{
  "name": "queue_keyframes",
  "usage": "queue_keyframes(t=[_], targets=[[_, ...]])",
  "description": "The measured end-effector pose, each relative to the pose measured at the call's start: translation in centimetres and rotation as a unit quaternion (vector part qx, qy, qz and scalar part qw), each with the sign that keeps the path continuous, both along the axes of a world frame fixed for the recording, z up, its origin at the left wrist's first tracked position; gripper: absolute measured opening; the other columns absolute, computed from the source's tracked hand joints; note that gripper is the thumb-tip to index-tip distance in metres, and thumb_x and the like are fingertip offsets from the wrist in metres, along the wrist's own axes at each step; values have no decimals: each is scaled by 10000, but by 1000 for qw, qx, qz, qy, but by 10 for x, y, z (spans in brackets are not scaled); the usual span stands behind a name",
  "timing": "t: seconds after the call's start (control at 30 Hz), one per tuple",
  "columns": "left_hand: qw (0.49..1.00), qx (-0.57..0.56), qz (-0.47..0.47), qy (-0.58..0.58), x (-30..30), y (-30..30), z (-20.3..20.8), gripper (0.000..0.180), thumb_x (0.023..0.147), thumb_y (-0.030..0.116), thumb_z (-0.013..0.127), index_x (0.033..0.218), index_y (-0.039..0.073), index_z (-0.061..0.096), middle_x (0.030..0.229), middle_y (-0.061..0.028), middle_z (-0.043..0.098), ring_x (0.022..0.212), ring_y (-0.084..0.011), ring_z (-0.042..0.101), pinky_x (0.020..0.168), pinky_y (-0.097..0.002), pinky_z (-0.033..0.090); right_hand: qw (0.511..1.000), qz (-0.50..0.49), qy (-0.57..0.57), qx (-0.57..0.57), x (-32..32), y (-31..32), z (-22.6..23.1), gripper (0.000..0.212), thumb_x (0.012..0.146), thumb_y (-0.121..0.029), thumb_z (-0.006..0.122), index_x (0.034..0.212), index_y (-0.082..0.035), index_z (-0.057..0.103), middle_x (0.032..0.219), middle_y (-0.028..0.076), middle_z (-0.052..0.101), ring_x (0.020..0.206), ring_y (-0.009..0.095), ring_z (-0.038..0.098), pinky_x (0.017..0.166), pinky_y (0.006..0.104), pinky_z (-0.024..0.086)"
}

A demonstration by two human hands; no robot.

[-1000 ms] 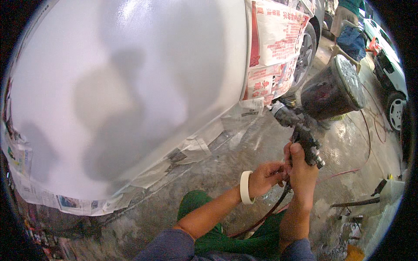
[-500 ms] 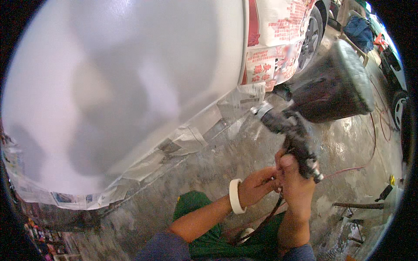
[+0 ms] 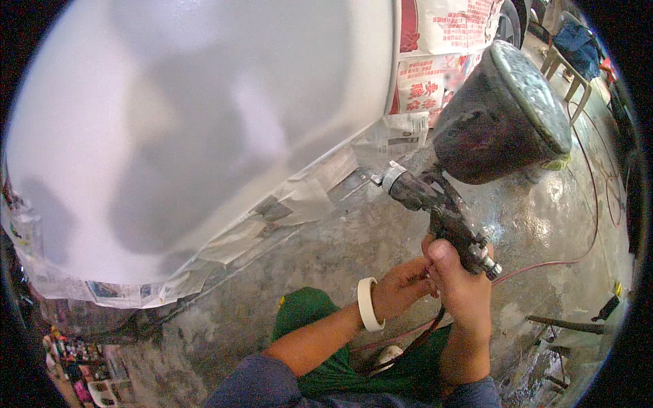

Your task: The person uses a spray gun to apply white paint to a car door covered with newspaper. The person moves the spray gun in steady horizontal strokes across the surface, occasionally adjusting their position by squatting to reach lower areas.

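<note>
Spray gun [image 3: 457,230] sits in the right hand [image 3: 462,285], fingers curled; what the left hand [image 3: 401,287] holds I can't tell; the left-side panel [image 3: 204,136] looks mostly white, paper [image 3: 309,198] still on.

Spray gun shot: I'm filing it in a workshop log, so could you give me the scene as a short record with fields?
Right hand: grips the spray gun by its handle
Left hand: close beside the right; hold unclear
Gun cup: tilted, dark sides, pale top
Cream ring: around the left wrist
Panel: pale with darker patches
Masking paper: along its lower edge
Reddish hose: on the floor
</note>
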State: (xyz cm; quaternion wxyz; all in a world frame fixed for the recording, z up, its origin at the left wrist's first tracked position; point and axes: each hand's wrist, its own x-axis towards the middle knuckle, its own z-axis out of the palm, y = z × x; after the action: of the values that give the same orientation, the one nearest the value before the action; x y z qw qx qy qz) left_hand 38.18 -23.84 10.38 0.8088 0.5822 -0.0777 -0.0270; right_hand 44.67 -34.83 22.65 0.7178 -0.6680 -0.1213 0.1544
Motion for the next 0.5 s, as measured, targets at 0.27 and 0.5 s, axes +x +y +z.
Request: queue_keyframes(t=[0.27,0.5], targets=[[1000,-1,-5,19,1,-1,-10,222,1018,228,553,1147,54,600,985,-17,624,890,-122,572,813,-295,485,995,-94,-15,-32,-4,6,-28,363,850,-262,781,1010,-11,574,773,10,585,708,100,523,610,281,453],[997,40,-39,54,-4,25,-33,281,1009,258,572,1201,54,592,1047,-32,644,934,-138,594,838,-315,500,992,-19,-109,-57,-3,19,-44,317,863,-250,765,990,-31,573,732,40,601,679,112,526,599,299,458]])
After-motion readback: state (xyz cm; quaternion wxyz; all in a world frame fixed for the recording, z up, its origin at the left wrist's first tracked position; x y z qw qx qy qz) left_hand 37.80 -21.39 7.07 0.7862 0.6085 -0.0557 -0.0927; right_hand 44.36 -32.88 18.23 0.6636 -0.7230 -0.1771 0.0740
